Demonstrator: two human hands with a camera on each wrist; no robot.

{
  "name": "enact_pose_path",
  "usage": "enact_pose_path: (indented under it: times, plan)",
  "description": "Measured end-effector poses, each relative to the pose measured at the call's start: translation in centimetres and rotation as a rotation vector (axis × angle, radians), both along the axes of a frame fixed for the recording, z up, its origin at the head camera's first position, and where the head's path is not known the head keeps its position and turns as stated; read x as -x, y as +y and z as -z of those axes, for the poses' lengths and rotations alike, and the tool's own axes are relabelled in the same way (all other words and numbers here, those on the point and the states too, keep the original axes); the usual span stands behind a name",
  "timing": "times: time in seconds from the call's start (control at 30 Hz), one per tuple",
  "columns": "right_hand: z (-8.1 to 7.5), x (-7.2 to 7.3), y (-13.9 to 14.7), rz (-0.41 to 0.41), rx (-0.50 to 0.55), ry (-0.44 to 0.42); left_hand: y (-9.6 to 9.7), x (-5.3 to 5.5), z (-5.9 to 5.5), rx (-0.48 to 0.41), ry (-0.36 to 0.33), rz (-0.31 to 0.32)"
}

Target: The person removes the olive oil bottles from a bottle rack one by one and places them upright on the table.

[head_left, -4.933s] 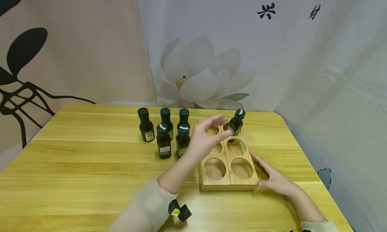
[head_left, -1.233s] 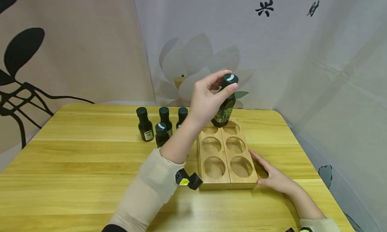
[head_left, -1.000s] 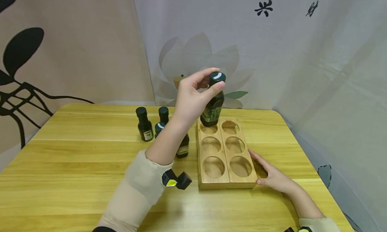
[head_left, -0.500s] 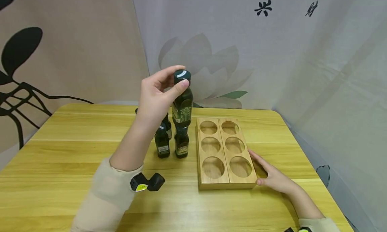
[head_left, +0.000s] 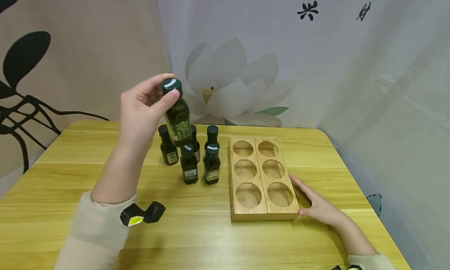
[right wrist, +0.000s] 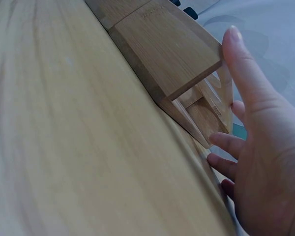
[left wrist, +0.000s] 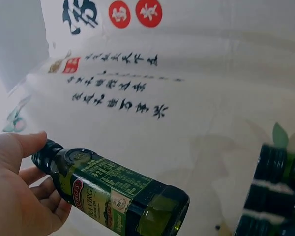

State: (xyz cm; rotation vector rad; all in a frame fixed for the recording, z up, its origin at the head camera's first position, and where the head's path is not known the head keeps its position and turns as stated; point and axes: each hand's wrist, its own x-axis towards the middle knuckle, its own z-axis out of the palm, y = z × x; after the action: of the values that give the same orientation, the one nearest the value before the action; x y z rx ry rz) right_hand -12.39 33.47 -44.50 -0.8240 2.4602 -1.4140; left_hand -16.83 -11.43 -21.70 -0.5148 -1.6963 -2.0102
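My left hand (head_left: 136, 109) holds a dark green olive oil bottle (head_left: 179, 123) by its cap and neck, thumb on the near side. The bottle hangs tilted above the table, partly in front of the standing bottles. In the left wrist view, its green label (left wrist: 113, 191) shows, with the letters "VIRG" on it. My right hand (head_left: 318, 207) touches the right side of a wooden holder (head_left: 251, 210), which has two joined rows of round holes. Seen from the right wrist, the thumb lies along the holder's edge (right wrist: 167, 54) and the other fingers are loosely spread.
Several similar bottles stand upright left of the holder: two at the front, a labelled bottle (head_left: 190, 166) and another bottle (head_left: 212, 166), with others behind, including a left bottle (head_left: 169, 148). A printed cloth (head_left: 239, 78) hangs behind the wooden table (head_left: 197, 238).
My left hand took the tilted bottle from the holder's far right hole, raised it and carried it left, over the standing bottles. My right hand stayed at the holder.
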Motion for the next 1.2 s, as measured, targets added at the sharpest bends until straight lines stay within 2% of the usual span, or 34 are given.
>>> enact_pose_path:
  times: [0.17,0.4,0.57,0.87,1.2]
  plan:
    - [0.1,0.0,0.1,0.003,-0.005,0.009,-1.5,-0.1,0.3,-0.061,-0.005,-0.028]
    - [0.2,0.1,0.1,0.002,0.003,0.003,-3.4,-0.2,1.2,-0.101,0.008,-0.024]
    - [0.2,0.1,0.1,0.002,0.004,0.000,-4.3,-0.4,2.1,-0.102,-0.031,-0.039]
    - [0.1,0.0,0.1,0.007,0.001,-0.005,-5.2,-0.7,4.6,-0.087,-0.077,-0.038]
    - [0.3,0.1,0.1,0.015,-0.010,0.004,-5.8,-1.0,7.6,-0.033,-0.154,-0.078]
